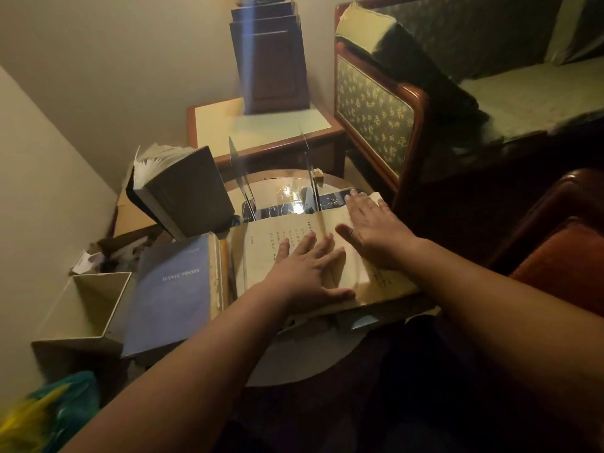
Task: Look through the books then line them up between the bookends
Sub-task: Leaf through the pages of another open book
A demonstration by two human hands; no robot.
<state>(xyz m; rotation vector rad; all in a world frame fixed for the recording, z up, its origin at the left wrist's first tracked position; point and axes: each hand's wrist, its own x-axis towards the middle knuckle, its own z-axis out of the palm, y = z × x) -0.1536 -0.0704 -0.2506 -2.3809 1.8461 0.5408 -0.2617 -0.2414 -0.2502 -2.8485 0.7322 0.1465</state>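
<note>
While my left hand [304, 276] and right hand [369, 230] lie flat on one open yellowed book [261, 250], two clear bookends [240, 174] stand behind. Two others (blue book [173, 289], dark book [189, 191]) sit left.

It was a dimly lit home sitting room: a wood-framed sofa [374, 116] in patterned green upholstery, a side table [222, 125] against the wall, a cluttered round table [294, 367].

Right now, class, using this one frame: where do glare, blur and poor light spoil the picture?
Head view: the light is dim and warm, with deep shadow at lower right. Head view: glare sits on the table between the bookends. Head view: the cabinet and the bag are smeared by blur, while print on the book stays fairly sharp.
</note>
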